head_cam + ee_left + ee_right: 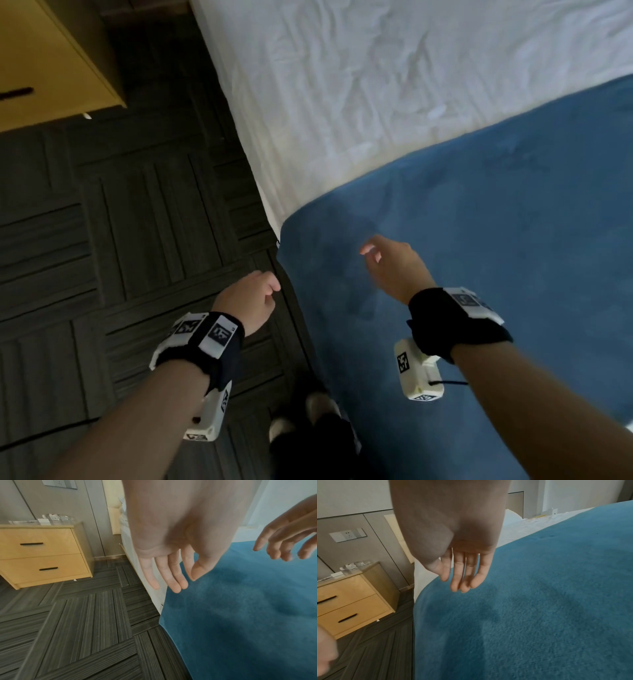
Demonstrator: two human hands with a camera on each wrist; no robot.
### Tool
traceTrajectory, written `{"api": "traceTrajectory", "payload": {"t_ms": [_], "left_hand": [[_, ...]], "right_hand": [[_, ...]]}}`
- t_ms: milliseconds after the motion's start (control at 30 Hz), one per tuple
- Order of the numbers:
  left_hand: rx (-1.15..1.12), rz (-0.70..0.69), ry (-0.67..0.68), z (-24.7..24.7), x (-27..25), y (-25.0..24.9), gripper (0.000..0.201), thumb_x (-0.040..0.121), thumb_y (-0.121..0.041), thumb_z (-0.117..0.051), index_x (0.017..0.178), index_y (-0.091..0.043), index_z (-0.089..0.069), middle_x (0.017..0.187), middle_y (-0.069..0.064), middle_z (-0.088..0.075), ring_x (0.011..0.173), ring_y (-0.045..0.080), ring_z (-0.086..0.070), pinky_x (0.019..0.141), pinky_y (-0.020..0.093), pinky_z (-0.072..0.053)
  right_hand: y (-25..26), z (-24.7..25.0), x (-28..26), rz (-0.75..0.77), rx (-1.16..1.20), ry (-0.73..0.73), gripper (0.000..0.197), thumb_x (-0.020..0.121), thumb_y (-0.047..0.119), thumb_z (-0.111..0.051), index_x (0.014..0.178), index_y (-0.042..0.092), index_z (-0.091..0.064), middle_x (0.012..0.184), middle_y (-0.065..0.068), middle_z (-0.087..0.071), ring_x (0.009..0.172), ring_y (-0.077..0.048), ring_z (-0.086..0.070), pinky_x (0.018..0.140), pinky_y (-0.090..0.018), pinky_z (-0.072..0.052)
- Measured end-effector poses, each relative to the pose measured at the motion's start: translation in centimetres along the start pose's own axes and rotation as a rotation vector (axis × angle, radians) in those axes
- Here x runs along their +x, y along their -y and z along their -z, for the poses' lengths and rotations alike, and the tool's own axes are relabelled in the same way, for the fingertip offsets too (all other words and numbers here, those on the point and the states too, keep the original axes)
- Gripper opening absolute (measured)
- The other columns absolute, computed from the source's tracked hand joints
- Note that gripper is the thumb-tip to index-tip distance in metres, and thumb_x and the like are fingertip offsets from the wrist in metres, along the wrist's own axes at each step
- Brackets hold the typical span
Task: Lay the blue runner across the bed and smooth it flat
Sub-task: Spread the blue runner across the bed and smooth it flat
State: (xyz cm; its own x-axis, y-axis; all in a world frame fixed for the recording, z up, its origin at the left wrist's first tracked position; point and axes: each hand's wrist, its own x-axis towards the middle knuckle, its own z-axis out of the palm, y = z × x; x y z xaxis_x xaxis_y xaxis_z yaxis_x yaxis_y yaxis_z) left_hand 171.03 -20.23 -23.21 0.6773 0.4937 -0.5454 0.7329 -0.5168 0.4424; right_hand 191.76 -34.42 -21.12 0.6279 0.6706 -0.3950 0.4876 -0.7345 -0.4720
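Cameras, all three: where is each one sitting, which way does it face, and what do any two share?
Head: worn high, looking down at the blue runner on the bed; both forearms, left hand, right hand.
Left wrist: along the left hand's fingers, toward the nightstand and floor.
Right wrist: along the right hand's fingers, over the runner.
Shared: both wrist views show the nightstand and runner.

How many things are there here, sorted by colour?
Blue: 1, the blue runner
White: 1, the bed sheet
Yellow wood: 1, the two-drawer nightstand
Total: 3
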Motion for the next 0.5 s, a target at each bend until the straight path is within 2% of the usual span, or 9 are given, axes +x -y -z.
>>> {"api": "traceTrajectory", "payload": {"t_ms": [133,233,300,433,500], "left_hand": [[-0.015,-0.016,-0.028,0.5,2.7,-0.3,0.027,0.091,-0.016,-0.048,0.116,-0.024,-0.054,0.118,-0.003,-0.056,0.102,0.017,-0.061,0.087,0.040,-0.051],[-0.012,-0.050,-0.055,1.2,5.4,-0.5,0.032,0.091,-0.016,-0.050,0.123,-0.021,-0.050,0.126,0.001,-0.051,0.110,0.020,-0.059,0.088,0.043,-0.051],[-0.014,-0.100,-0.096,1.9,7.6,-1.2,0.039,0.092,-0.016,-0.051,0.130,-0.018,-0.045,0.133,0.002,-0.047,0.117,0.019,-0.054,0.092,0.041,-0.050],[-0.007,-0.195,-0.153,3.2,12.6,-3.8,0.043,0.092,-0.016,-0.051,0.134,-0.016,-0.041,0.135,0.004,-0.045,0.123,0.022,-0.047,0.098,0.043,-0.045],[0.029,-0.149,-0.117,3.8,14.9,-4.9,0.036,0.092,-0.022,-0.050,0.128,-0.019,-0.044,0.127,0.003,-0.050,0.121,0.024,-0.048,0.099,0.045,-0.041]], "right_hand": [[-0.4,-0.3,2.4,-0.052,-0.004,0.002,0.028,0.090,0.020,-0.045,0.117,0.020,-0.053,0.108,-0.012,-0.066,0.103,-0.036,-0.059,0.086,-0.041,-0.046],[0.2,-0.7,5.3,-0.032,0.007,-0.031,0.039,0.090,0.019,-0.046,0.129,0.018,-0.045,0.118,-0.012,-0.061,0.109,-0.036,-0.056,0.090,-0.044,-0.045],[1.1,-0.6,7.7,-0.006,0.010,-0.032,0.044,0.090,0.020,-0.044,0.134,0.021,-0.040,0.123,-0.010,-0.058,0.111,-0.035,-0.055,0.090,-0.044,-0.045],[2.0,0.2,12.5,0.042,-0.035,-0.048,0.048,0.091,0.019,-0.041,0.138,0.026,-0.035,0.122,-0.012,-0.059,0.107,-0.036,-0.057,0.082,-0.044,-0.046],[2.0,0.9,14.4,0.021,-0.114,-0.006,0.046,0.092,0.021,-0.040,0.137,0.025,-0.034,0.115,-0.016,-0.062,0.100,-0.038,-0.060,0.075,-0.042,-0.045]]}}
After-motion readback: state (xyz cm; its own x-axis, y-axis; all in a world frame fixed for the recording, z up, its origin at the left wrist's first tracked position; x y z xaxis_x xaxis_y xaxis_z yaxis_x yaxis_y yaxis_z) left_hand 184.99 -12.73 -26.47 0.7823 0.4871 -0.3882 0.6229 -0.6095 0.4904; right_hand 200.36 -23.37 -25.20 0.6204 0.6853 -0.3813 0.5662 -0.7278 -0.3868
